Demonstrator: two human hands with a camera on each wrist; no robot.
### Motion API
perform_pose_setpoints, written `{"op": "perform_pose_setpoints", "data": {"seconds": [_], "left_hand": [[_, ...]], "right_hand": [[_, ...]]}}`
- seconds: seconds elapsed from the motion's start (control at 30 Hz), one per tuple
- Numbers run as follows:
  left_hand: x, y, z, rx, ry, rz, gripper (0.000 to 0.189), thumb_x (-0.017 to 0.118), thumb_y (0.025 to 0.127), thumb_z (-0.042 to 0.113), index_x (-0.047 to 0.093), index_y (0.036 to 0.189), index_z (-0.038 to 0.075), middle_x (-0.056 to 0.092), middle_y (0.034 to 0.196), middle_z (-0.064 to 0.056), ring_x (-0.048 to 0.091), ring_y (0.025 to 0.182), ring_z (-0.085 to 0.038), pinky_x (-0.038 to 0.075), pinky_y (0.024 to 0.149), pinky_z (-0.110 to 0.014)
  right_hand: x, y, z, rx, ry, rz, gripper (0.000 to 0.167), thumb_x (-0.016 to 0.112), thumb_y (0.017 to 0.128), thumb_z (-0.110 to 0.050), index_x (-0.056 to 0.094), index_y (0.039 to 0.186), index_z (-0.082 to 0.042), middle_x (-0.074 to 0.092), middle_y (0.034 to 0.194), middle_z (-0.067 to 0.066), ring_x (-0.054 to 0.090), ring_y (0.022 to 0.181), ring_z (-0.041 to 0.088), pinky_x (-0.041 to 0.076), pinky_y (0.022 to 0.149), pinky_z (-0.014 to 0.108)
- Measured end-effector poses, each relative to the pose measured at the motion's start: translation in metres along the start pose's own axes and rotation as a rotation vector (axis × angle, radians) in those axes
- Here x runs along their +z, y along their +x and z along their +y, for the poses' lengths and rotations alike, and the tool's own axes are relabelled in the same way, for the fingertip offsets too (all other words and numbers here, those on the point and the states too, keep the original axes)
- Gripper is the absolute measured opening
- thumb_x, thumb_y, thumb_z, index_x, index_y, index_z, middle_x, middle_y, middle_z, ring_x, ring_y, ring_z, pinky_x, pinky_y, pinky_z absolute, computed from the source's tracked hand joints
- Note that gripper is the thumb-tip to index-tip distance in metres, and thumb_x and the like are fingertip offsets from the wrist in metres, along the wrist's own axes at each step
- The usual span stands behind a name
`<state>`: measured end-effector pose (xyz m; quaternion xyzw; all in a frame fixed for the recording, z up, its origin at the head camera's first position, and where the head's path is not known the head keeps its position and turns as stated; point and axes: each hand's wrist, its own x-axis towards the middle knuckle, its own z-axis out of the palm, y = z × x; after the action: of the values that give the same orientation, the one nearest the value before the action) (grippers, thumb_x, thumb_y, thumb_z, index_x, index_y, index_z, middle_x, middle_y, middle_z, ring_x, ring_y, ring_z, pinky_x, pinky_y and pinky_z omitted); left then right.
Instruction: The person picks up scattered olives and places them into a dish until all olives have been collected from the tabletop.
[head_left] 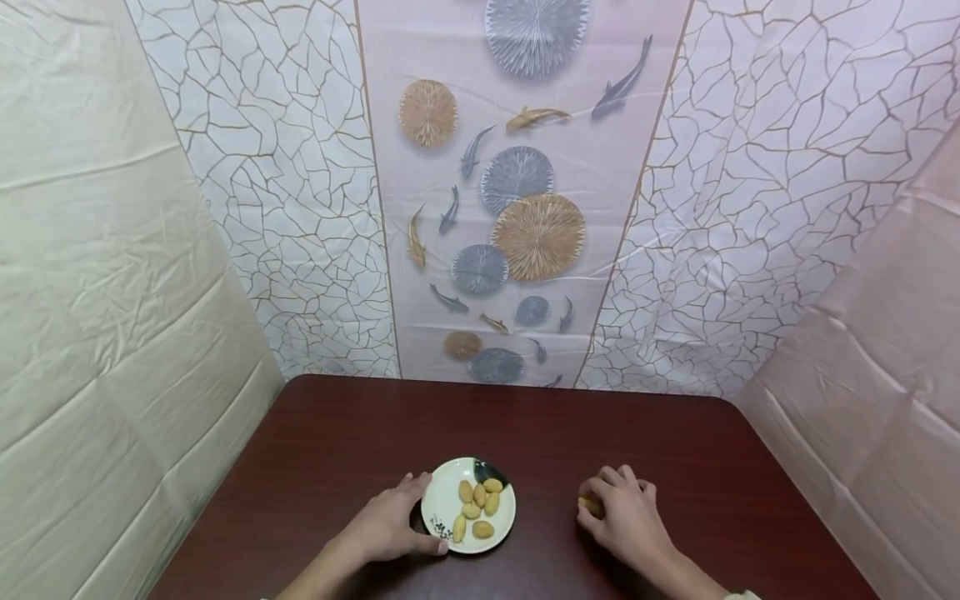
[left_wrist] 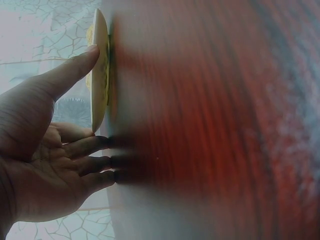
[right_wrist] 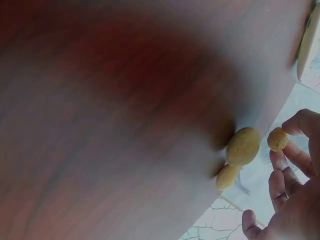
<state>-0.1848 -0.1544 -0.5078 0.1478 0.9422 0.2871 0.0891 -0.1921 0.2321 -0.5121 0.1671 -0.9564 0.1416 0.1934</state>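
Note:
A small white plate (head_left: 493, 539) with a dark patch and a painted sprig lies on the table with several yellow-brown oval nut-like pieces (head_left: 482, 529) on it. My left hand (head_left: 387, 522) is at its left side, thumb and index finger spread and touching the rim, the other fingertips resting on the table. To the plate's right, my right hand (head_left: 627, 515) pinches one oval piece (right_wrist: 277, 139) between thumb and index finger. Two more oval pieces (right_wrist: 243, 146) sit on the table close to that hand in the right wrist view; in the head view the hand hides them.
A dark red wooden table (head_left: 480, 425) with rounded far corners carries everything. Behind it hangs a patterned cloth (head_left: 480, 325) with fish and round leaves. Pale fabric walls (head_left: 127, 333) close in both sides.

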Motion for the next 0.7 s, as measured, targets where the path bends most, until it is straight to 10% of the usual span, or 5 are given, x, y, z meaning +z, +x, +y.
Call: {"op": "perform_pose_setpoints", "data": {"seconds": [0.7], "left_hand": [[0.001, 0.0, -0.001, -0.001, -0.007, 0.003, 0.117, 0.098, 0.078, 0.055, 0.045, 0.166, -0.003, 0.048, 0.167, -0.034, 0.046, 0.153, -0.06, 0.041, 0.121, -0.079]], "right_hand": [[0.013, 0.022, -0.035, -0.143, 0.077, 0.078, 0.02, 0.095, 0.083, -0.017, 0.08, 0.092, -0.025, 0.064, 0.094, -0.014, 0.051, 0.092, 0.008, 0.048, 0.083, 0.056]]}}
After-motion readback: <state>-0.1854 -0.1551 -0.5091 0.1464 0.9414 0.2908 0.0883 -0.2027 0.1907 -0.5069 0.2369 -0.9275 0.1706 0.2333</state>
